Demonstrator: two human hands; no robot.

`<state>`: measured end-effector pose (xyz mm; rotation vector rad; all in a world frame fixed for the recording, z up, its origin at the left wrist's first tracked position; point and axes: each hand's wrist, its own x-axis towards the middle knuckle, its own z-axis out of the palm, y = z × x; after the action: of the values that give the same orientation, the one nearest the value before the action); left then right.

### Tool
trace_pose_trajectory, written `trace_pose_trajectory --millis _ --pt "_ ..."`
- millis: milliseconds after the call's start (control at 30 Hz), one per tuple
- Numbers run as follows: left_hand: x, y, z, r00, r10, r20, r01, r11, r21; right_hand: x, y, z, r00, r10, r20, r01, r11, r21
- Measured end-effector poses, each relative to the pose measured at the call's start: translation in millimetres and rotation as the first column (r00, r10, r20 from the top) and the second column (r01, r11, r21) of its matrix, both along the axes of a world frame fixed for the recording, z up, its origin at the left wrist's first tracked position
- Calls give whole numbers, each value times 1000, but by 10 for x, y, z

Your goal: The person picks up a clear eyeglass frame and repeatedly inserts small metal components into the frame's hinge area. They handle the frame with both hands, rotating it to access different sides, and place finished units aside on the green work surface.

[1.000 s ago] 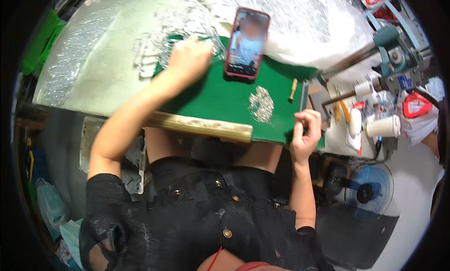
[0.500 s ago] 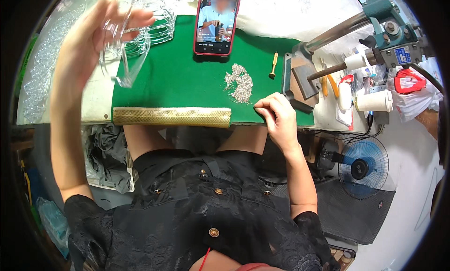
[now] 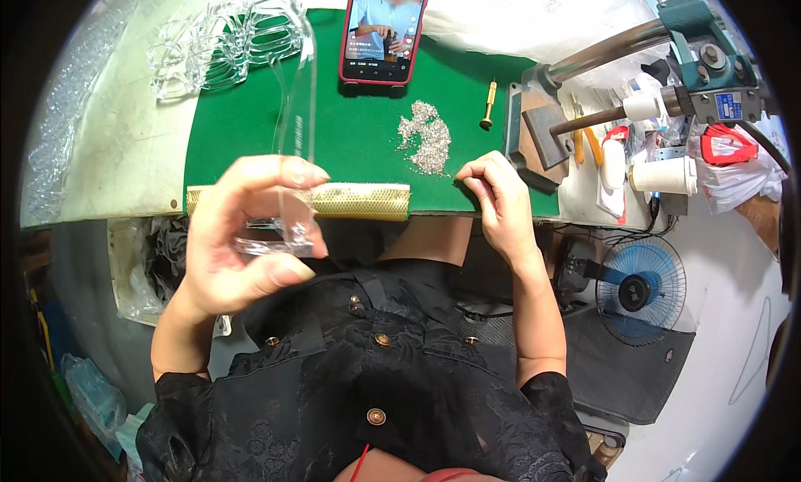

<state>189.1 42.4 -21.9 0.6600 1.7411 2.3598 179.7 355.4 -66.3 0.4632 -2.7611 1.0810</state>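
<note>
A clear plastic eyeglass frame (image 3: 288, 148) is held up in the left hand (image 3: 238, 232), pinched between the thumb below and the fingers above, so that the grip is closed on the lower end of the piece while a long transparent arm rises from it toward the far side of the green mat (image 3: 350, 115). Just beyond this grip, along the mat's near edge, a gold mesh strip (image 3: 359, 201) is laid; farther up and to the left of it a heap of clear frames (image 3: 217, 40) is piled on the pale bench top. The right hand (image 3: 496, 202) is rested on the near right corner of the mat with fingertips drawn together — whether something tiny is pinched between them cannot be told. Just beyond those fingertips, slightly to their left, a small pile of silvery parts (image 3: 425, 136) is scattered, close to but apart from the hand, and a short brass tool (image 3: 488, 105) is lying past it to the right. A phone in a red case (image 3: 385, 27), its screen lit, is placed at the far edge of the mat, well beyond both hands. To the right of the right hand, a teal bench press (image 3: 697, 56) bears a small blue rectangular label on its side, and below it a white paper cup (image 3: 666, 175) is seen lying on its side beside a red-and-white package (image 3: 727, 144). Lower right, well apart from the grip, a blue fan (image 3: 641, 290) is set.
</note>
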Motion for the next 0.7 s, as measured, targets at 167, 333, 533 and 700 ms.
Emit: trace_pose_trajectory --millis 167,333,533,700 --pt "-100 0 -141 960 -79 -270 19 976 -219 -64 33 20 997 70 19 -71 997 42" --pt "-129 59 -127 954 -42 -297 -22 978 -209 -163 37 65 992 113 55 -118 990 80" --pt "-173 -17 -152 928 -88 -362 -23 956 -293 -211 28 92 980 194 48 -200 966 165" --pt "-163 -24 -163 943 6 -333 -103 956 -275 -165 18 55 979 202 -34 -188 952 241"
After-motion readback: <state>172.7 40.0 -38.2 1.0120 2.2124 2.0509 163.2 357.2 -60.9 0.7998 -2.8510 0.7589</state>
